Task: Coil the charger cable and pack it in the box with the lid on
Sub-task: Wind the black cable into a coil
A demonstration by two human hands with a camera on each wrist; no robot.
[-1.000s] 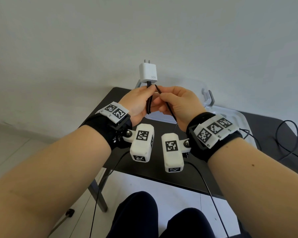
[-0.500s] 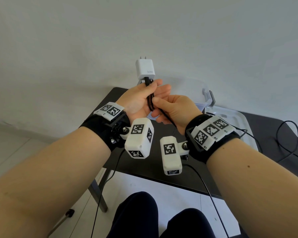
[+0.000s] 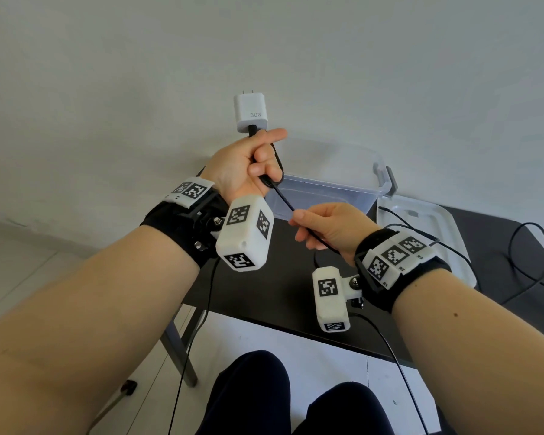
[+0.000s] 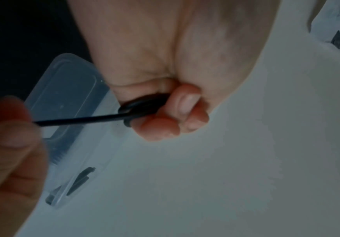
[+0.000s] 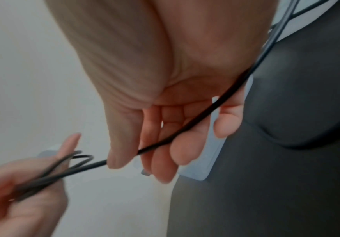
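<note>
My left hand is raised above the table and grips a small loop of the black charger cable. The white 30 W plug sticks up above that fist. My right hand, lower and to the right, pinches the same cable between thumb and fingers; the cable runs taut between the hands. In the left wrist view the loop sits under curled fingers. In the right wrist view the cable crosses the palm. Behind the hands stand the clear box and its lid.
The rest of the black cable trails over the lid and across the dark table to the right. The table's near edge lies just ahead of my knees. A plain wall stands behind the box.
My hands have drawn apart: the left rose with the plug and loop, the right slid down and right along the cable, which is now stretched between them.
</note>
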